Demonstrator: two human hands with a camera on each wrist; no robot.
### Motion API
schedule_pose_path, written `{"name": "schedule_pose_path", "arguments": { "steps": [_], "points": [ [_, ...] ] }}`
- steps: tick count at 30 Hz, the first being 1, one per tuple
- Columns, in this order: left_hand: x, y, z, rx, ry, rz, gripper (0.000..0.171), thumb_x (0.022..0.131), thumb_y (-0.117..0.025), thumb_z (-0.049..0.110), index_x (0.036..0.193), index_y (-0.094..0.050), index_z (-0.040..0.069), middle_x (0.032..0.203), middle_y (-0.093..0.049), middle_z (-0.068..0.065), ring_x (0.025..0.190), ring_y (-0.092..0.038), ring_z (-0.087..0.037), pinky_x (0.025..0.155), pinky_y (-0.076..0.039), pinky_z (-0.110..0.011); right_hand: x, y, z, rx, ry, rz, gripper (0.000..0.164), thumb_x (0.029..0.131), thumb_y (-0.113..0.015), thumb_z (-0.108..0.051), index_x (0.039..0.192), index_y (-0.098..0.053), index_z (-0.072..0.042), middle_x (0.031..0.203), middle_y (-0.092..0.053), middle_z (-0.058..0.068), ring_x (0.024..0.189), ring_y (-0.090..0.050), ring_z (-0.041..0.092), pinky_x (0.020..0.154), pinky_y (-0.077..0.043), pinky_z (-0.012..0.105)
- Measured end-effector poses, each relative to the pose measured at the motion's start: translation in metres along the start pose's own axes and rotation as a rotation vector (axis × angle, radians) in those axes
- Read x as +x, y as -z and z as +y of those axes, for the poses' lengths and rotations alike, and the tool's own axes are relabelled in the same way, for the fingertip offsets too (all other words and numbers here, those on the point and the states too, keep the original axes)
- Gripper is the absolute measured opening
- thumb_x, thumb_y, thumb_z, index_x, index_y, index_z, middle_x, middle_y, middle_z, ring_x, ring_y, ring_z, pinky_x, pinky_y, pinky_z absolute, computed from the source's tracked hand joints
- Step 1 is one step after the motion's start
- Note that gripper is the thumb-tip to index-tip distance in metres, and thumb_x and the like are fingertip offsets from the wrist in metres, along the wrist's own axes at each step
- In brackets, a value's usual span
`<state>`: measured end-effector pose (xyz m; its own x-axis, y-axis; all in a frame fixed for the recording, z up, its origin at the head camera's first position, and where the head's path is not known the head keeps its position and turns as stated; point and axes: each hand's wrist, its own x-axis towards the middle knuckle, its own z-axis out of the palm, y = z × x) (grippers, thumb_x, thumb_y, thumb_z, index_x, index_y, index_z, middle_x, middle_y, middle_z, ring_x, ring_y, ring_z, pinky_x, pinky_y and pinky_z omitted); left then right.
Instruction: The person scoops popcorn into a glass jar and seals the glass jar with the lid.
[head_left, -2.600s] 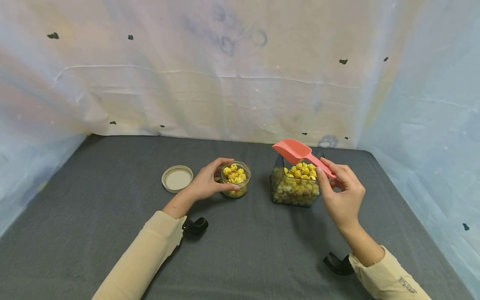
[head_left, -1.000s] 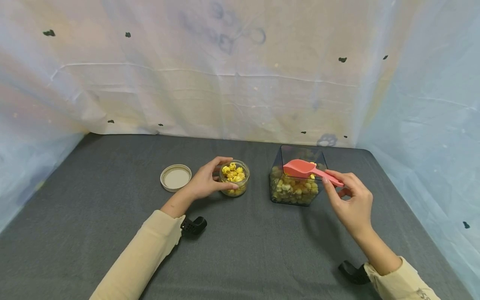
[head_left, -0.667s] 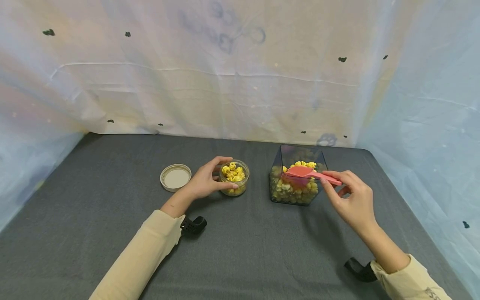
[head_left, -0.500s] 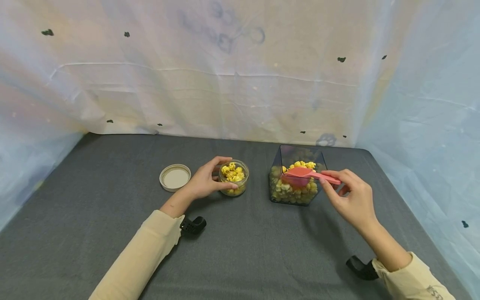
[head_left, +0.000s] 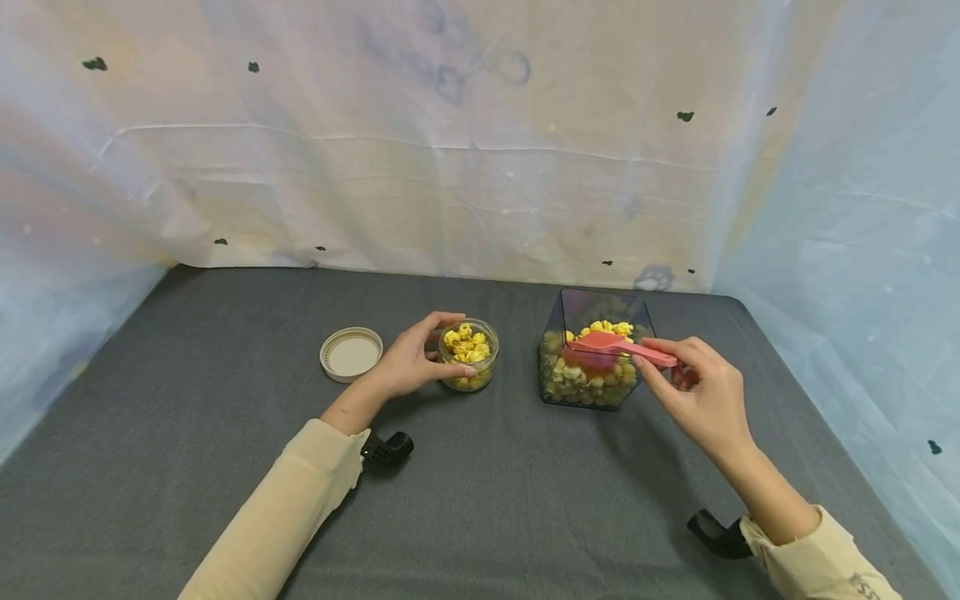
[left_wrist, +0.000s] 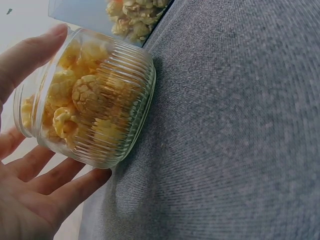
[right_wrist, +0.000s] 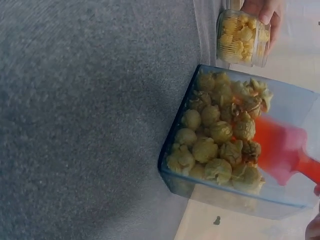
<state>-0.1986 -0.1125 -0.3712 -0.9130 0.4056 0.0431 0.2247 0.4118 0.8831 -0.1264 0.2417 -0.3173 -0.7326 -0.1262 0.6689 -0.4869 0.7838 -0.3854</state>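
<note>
My left hand (head_left: 408,362) holds a small glass jar (left_wrist: 95,100) full of yellow popcorn, thumb on one side and fingers round the other. The jar stands upright on the table. To its right is a clear, dark-tinted square container (head_left: 551,392) with popcorn (right_wrist: 215,135) inside. My right hand (head_left: 701,396) pinches the handle of a pink scoop (head_left: 600,343) between thumb and fingers. The scoop's head is inside the container, against the popcorn. In the right wrist view only fingertips of that hand show at the right edge.
A round jar lid (head_left: 351,356) lies inner side up, left of the jar. Dark grey cloth (head_left: 480,500) covers the table. A pale patterned curtain (head_left: 450,208) hangs behind and at both sides.
The right hand has brought the scoop down from above the container's rim into the popcorn. Over the last half second it barely shifts. The left hand and jar stay put.
</note>
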Motion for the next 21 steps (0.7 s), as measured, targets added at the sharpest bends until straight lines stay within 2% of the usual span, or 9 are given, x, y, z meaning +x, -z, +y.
{"name": "schedule_pose_path", "arguments": {
  "steps": [8, 13, 21],
  "points": [
    [0.0000, -0.0004, -0.0010, -0.005, -0.004, -0.001, 0.077, 0.078, -0.081, 0.028, 0.143, -0.041, 0.019, 0.149, -0.039, -0.005, 0.132, -0.043, -0.032, 0.104, -0.044, -0.048, -0.0015, 0.0015, 0.0009, -0.003, 0.007, 0.064, 0.031, 0.070, -0.082, -0.002, 0.101, -0.076, -0.005, 0.064, -0.047, -0.003, 0.054, -0.031, 0.002, 0.050, -0.023, 0.017],
    [-0.0002, -0.0007, -0.0012, -0.014, -0.005, -0.005, 0.077, 0.078, -0.081, 0.028, 0.143, -0.040, 0.020, 0.149, -0.039, -0.005, 0.133, -0.042, -0.032, 0.104, -0.043, -0.048, -0.0001, 0.0059, 0.0003, 0.025, -0.010, 0.107, 0.027, 0.072, -0.080, -0.001, 0.099, -0.075, -0.001, 0.065, -0.048, 0.000, 0.054, -0.028, -0.001, 0.050, -0.021, 0.018],
    [-0.0005, -0.0001, -0.0012, -0.014, -0.009, -0.008, 0.078, 0.079, -0.080, 0.028, 0.144, -0.039, 0.018, 0.149, -0.038, -0.005, 0.133, -0.042, -0.032, 0.104, -0.043, -0.048, 0.0026, 0.0089, -0.0057, 0.074, -0.025, 0.160, 0.023, 0.075, -0.079, -0.002, 0.098, -0.075, 0.001, 0.068, -0.051, 0.003, 0.057, -0.032, 0.001, 0.050, -0.025, 0.013]
  ]
}}
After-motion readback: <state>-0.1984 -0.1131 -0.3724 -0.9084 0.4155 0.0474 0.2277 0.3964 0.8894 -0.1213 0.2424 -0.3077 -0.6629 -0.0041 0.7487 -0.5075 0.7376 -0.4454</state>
